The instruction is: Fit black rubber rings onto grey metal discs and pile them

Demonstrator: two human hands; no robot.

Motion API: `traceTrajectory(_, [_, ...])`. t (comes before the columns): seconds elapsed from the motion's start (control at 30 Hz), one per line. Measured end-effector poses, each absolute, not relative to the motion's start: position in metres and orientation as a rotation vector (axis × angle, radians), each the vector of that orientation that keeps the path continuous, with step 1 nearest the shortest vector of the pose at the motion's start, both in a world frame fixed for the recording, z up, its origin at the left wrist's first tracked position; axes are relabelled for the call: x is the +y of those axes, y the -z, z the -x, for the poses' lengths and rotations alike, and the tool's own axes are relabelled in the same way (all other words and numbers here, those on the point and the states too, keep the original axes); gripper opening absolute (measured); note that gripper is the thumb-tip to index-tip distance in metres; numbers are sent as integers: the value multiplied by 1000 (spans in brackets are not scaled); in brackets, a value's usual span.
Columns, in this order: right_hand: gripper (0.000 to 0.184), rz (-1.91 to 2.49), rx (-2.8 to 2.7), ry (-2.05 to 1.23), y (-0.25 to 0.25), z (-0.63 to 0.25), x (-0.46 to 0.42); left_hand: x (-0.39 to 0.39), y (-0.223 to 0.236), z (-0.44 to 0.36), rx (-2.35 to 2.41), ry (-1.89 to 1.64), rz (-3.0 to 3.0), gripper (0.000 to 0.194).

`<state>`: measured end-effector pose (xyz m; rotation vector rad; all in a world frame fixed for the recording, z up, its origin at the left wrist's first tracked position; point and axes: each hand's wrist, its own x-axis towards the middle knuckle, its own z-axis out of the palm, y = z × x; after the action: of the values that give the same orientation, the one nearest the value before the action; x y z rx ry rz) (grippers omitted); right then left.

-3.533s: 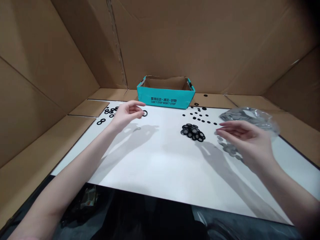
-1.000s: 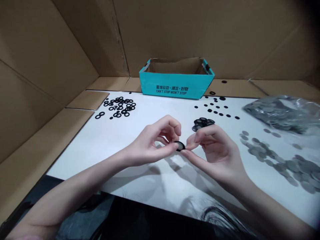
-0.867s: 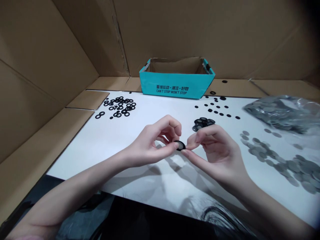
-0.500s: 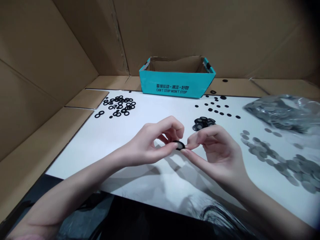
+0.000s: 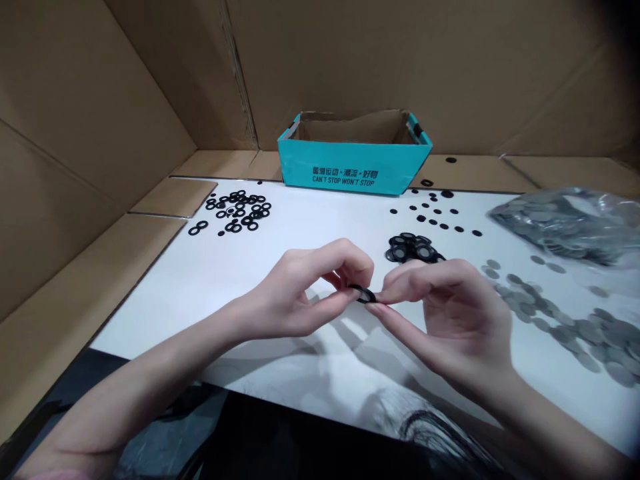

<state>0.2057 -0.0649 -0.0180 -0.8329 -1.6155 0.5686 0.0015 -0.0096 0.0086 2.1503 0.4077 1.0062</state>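
Both hands pinch one black ring with a grey disc in it point(image 5: 365, 295), held above the white board near its front. My left hand point(image 5: 320, 283) has thumb and finger closed on its left edge. On the opposite edge, my right hand point(image 5: 445, 310) grips with thumb and forefinger; its other fingers curl in. Just behind the right hand lies a pile of black rings with grey discs point(image 5: 407, 247). Loose grey discs point(image 5: 575, 327) spread to the right of that hand. Loose black rings point(image 5: 240, 210) are scattered at the far left.
A turquoise open box point(image 5: 350, 160) stands at the back against cardboard walls point(image 5: 375, 60). A clear plastic bag of grey discs point(image 5: 565, 223) lies at the right. Small black discs point(image 5: 433, 222) dot the white board point(image 5: 165, 300) right of the box.
Since the oldest frame, my hands have come together at the front with a ring and disc. In the last half second the ring tilted and my right hand shifted slightly right.
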Motion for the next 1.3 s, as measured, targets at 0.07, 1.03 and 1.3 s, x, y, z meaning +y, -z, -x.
traceTrajectory(0.07, [35, 803, -1636, -550, 17, -206, -65, -9, -9, -1, 359, -1037, -2187, 22])
traceTrajectory(1.03, [33, 903, -1537, -652, 20, -203, -63, -13, -12, -1, 514, -836, -2004, 20])
traceTrajectory(1.3, [32, 960, -1761, -481, 20, -205, -57, -8, -11, 0, 541, -748, -2174, 31])
